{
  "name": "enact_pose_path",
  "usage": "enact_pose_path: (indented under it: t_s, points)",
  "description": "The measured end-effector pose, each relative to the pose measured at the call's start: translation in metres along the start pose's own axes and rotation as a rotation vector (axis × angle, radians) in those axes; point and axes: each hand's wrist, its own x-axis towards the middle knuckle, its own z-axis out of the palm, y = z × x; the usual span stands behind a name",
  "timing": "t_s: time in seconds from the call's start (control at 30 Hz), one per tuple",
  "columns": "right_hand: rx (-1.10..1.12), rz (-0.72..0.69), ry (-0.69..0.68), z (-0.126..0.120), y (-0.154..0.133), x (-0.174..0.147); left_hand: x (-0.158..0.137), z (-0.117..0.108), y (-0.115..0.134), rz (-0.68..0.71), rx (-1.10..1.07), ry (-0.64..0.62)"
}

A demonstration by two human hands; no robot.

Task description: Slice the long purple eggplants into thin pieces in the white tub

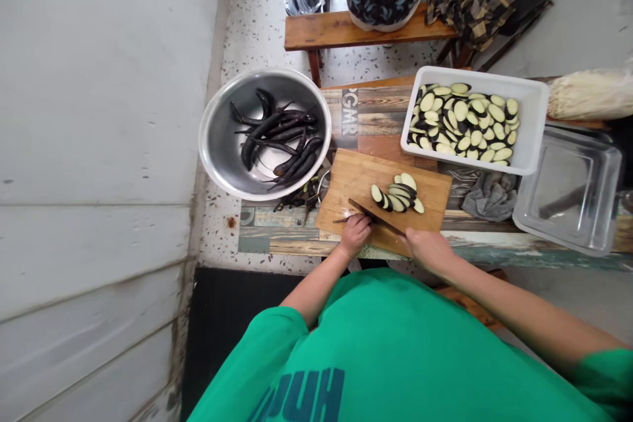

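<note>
Eggplant [339, 220]: on cutting board [346, 175], left of knife [378, 217], mostly hidden
Left hand [355, 235]: fingers together, holding it; tips best tucked back
Right hand [428, 250]: fingers clamped on knife handle; keep the slant even

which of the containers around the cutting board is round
The metal bowl on the left, holding whole eggplants; the white tray and the clear plastic box are rectangular.

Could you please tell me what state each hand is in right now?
Left hand: closed, holding an eggplant, mostly hidden by the fingers.
Right hand: closed, holding the knife.
</note>
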Motion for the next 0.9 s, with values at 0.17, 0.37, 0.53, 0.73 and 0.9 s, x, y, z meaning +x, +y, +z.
enact_pose_path:
  t_s: [0.17,0.37,0.53,0.73,0.9]
  points:
    - [0.164,0.055,0.122,0.003,-0.022,0.042,0.004,-0.011,0.004,0.015,-0.073,-0.008]
    - [0.113,0.088,0.191,0.000,0.007,0.020,-0.002,-0.041,0.009,-0.134,-0.008,0.071]
    - [-0.025,-0.008,0.100,-0.005,0.015,-0.016,0.002,-0.033,0.004,-0.121,0.023,0.083]
    - [-0.109,-0.049,0.030,-0.002,0.019,-0.034,-0.006,-0.018,-0.005,-0.084,-0.014,0.035]
    - [-0.139,-0.051,-0.031,0.002,0.034,-0.035,-0.017,-0.011,-0.009,-0.079,-0.049,0.042]
